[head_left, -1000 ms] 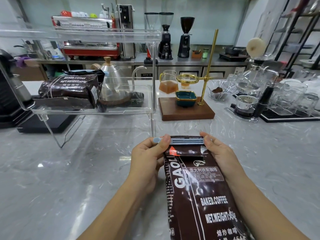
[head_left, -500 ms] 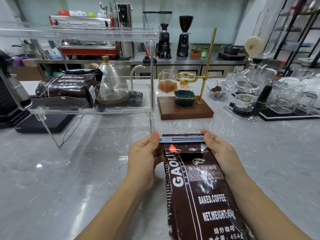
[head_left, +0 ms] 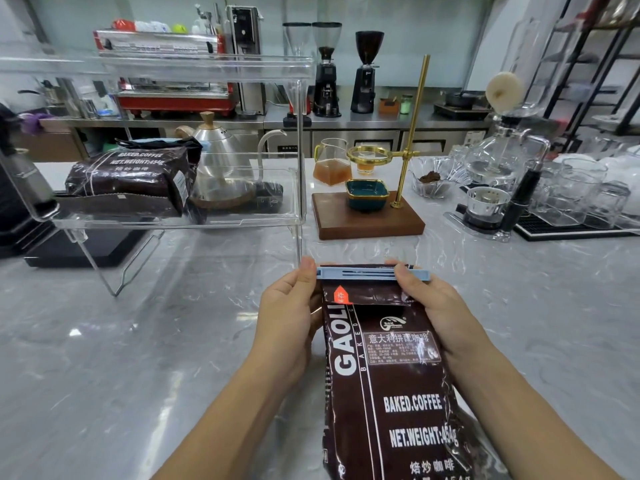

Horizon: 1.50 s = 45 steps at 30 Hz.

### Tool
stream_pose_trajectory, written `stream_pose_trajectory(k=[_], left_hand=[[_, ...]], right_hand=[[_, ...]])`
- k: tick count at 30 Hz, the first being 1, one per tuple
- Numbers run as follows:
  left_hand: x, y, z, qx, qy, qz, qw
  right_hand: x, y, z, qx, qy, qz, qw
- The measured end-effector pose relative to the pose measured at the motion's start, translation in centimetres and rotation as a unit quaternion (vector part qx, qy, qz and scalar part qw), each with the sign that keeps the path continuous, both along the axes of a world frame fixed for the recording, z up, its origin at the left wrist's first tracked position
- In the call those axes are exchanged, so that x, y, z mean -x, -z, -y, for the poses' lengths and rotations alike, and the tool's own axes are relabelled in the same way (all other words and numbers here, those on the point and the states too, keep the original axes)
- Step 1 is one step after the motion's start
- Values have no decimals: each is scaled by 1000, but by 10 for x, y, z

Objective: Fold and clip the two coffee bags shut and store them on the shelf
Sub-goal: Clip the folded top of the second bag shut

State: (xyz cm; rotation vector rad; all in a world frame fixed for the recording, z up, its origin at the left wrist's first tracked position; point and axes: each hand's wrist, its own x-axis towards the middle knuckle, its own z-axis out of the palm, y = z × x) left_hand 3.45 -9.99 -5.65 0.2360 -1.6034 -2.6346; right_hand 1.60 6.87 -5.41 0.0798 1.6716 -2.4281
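Fingers [head_left: 403, 271] of both hands pinch the blue clip [head_left: 372, 274] across the folded top of the second coffee bag [head_left: 391, 375] standing lower centre on the table [head_left: 138, 358], so clipping looks nearly done; next, lifting it beside the first bag [head_left: 131, 178] on the clear shelf [head_left: 173, 221], upper left.

Both bare forearms reach forward from the lower frame, hands raised side by side — the left hand [head_left: 291, 317] pinching with thumb tip up, the right hand [head_left: 436, 313] curled, thumb pressed flat on top.
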Motion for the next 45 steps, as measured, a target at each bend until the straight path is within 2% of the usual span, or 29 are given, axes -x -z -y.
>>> stream_pose_trajectory(k=[8,13,17,21,29,37,45], left_hand=[[-2,1,5,25,80,1,996],[0,2,5,42,46,7,998],[2,4,1,34,18,44,998],[3,3,2,41,33,74,996],[3,6,1,39,7,36,999],[5,4,11,21,8,53,998],[6,5,10,14,13,60,998]], right_hand=[[1,0,-1,-6,42,5,999],[0,-1,1,-19,43,15,999],[-1,-2,1,-27,38,12,999],[-2,-2,1,-45,44,-1,998],[-2,-3,2,-52,40,-13,998],[9,0,-2,22,69,-10,997],[11,4,-6,-6,32,-55,998]])
